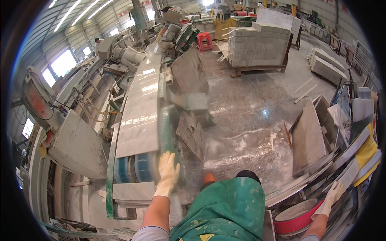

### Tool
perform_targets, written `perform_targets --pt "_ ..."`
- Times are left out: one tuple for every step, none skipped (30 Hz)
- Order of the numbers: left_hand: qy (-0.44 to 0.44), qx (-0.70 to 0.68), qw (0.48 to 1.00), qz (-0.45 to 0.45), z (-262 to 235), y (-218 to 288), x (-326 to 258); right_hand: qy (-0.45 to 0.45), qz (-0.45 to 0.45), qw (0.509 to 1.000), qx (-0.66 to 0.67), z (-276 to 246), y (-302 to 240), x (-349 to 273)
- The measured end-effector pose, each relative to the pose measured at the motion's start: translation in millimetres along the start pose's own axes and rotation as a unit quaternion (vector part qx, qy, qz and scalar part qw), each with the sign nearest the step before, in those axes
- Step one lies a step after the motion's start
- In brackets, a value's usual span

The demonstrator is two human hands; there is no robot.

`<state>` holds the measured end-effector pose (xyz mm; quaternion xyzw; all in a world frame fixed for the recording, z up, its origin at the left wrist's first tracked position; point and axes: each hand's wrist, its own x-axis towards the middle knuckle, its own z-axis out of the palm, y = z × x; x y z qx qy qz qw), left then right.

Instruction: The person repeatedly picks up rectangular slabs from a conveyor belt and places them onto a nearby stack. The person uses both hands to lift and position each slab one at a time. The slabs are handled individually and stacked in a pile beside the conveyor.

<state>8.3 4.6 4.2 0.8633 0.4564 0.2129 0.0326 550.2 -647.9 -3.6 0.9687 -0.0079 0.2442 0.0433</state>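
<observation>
My left hand (168,170), in a cream rubber glove, is open with its fingers extended. It is at the green side rail (169,130) of a long conveyor machine, beside a blue roller (143,166); whether it presses on the rail I cannot tell. Polished pale marble slabs (138,120) lie along the conveyor, and a shorter pale piece (134,191) sits at its near end. Far to the right, my gloved right hand (333,197) reaches out with fingers extended, close to long pale stone strips (346,176). A red-sided round tub (295,219) is just left of that wrist.
Stone boards (193,134) lean along the conveyor's right side. Further off are a red stool (205,41) and a pallet stacked with pale slabs (257,48). A brown board (309,138) leans at right. The concrete floor (249,116) looks wet. A green apron covers my front.
</observation>
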Motion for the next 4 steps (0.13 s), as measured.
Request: perform_targets --pt "0.001 -0.001 1.000 0.001 0.4 -0.2 -0.2 0.001 0.001 1.000 -0.001 1.1 -0.2 -1.3" --pt "0.002 -0.002 1.000 0.001 0.9 -0.2 -0.5 0.002 0.002 1.000 -0.001 2.1 -0.7 -2.2" --pt "0.004 -0.004 1.000 0.002 1.4 -0.5 -0.7 0.002 0.006 1.000 -0.008 2.0 -1.1 -1.9" --pt "0.004 -0.005 1.000 0.001 1.6 -0.9 -1.4 -0.005 0.002 1.000 -0.002 1.4 -1.0 -1.7"
